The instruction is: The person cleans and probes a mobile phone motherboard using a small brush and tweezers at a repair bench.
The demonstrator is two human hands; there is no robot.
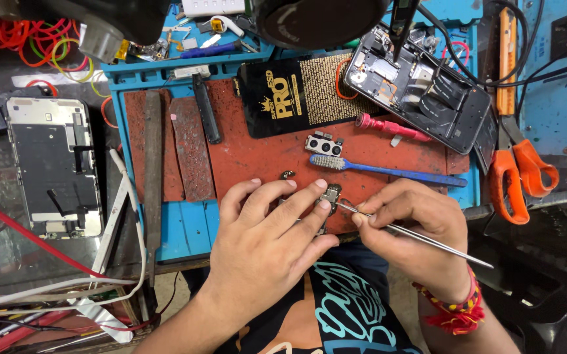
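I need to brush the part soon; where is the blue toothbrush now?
In the head view, the blue toothbrush lies on the red mat, just beyond the right hand, below the small camera module and the pink-handled tool.

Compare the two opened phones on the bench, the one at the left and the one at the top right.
The left phone lies square to the bench on the dark surface off the mat; the top-right phone lies tilted on the blue mat. The left phone has a pale frame around a mostly flat dark panel; the top-right phone is dark-framed and crowded with metal parts. A dark probe touches only the top-right phone. Both lie open, away from both hands.
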